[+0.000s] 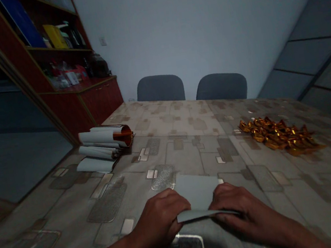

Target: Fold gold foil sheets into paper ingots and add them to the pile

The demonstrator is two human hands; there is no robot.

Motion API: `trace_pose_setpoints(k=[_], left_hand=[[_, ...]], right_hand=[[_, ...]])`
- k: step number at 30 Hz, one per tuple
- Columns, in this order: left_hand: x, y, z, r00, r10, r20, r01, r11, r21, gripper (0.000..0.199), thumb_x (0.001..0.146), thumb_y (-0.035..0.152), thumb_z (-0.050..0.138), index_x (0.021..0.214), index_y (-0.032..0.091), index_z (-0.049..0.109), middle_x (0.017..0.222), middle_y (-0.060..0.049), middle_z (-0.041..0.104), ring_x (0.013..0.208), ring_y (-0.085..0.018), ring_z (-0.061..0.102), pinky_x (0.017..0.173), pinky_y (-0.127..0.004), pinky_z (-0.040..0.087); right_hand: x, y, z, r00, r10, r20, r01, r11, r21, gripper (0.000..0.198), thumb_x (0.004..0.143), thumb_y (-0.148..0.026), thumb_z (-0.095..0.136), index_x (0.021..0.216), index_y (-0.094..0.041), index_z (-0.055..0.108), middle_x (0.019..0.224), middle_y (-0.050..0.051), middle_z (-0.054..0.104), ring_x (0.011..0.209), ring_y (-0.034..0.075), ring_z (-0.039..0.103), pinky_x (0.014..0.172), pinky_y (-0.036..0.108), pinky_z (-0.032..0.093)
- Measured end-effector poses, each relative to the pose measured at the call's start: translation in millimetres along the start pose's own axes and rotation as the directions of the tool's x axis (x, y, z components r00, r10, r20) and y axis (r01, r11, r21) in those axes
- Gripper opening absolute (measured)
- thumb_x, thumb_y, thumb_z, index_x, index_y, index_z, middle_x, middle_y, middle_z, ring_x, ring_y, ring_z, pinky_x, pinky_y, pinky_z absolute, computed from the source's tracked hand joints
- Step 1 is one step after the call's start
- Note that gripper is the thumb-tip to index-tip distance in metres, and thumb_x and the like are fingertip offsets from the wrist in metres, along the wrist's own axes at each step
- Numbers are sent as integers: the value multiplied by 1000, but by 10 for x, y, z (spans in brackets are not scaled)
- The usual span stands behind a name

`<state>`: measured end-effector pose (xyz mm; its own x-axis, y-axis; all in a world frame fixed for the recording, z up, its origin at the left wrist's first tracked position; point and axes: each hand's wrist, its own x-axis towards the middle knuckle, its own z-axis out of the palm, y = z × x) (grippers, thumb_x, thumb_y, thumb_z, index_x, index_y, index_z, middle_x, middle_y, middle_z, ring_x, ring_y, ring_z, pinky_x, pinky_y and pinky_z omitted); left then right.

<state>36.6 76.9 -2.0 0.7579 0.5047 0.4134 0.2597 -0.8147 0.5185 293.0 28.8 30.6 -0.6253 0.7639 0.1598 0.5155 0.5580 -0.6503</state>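
1. A grey sheet of paper (198,195) is laid flat on the patterned tabletop (187,145), close to the near edge, between both hands.
2. The near edge of the sheet is seen lifted and folded over, forming a thin raised strip.
3. The left hand (161,220) is placed at the left end of the fold; its grip is curled and pressed together on the paper edge.
4. The right hand (237,208) is placed at the right end of the fold; its grip is pinched on the same edge, fingers flattened along it.
5. A pile of rolled sheets (103,143), white outside and orange-gold inside, is seen far left on the tabletop, well apart from the hands.
6. A heap of gold folded pieces (279,134) is seen far right.
7. Two grey chairs (160,88) are set at the far side.
8. A red-brown cabinet (80,95) with shelves is seen at the left wall.
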Motion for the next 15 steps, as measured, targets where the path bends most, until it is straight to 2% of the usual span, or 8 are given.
trace_pose_setpoints(k=[5,8,10,13,15], left_hand=[[7,22,4,992,-128,5,128,991,33,14,92,24,53,90,21,67,81,-2,73,75,-19,67,68,-26,49],[18,49,0,971,-236,-31,238,969,61,4,88,22,61,91,21,64,78,1,71,70,-17,67,63,-24,47],[21,48,-1,970,-241,-41,243,969,52,7,86,22,65,93,21,64,79,1,71,70,-16,67,63,-24,46],[15,1,-2,982,-181,-50,181,983,1,5,88,18,63,91,21,66,78,1,73,70,-16,69,65,-23,47],[10,-49,-10,984,-169,-53,164,982,-92,11,89,14,59,91,21,68,79,1,74,71,-15,70,66,-22,49]], right_hand=[[-20,52,-16,990,136,-26,-132,983,125,28,99,-39,52,90,-22,73,77,3,69,78,19,62,73,32,44],[-30,109,-35,975,211,-73,-200,970,139,30,99,-38,51,87,-21,73,77,3,69,75,19,62,71,32,43],[-39,125,-53,968,236,-81,-226,967,118,25,98,-36,54,89,-21,73,79,3,70,77,20,62,72,33,43],[-47,100,-85,988,156,-23,-154,986,56,15,90,-31,66,102,-25,72,90,4,72,88,23,63,82,37,44],[-47,76,-103,996,83,15,-83,997,-7,37,81,-24,75,116,-26,68,107,6,71,102,26,61,92,42,43]])
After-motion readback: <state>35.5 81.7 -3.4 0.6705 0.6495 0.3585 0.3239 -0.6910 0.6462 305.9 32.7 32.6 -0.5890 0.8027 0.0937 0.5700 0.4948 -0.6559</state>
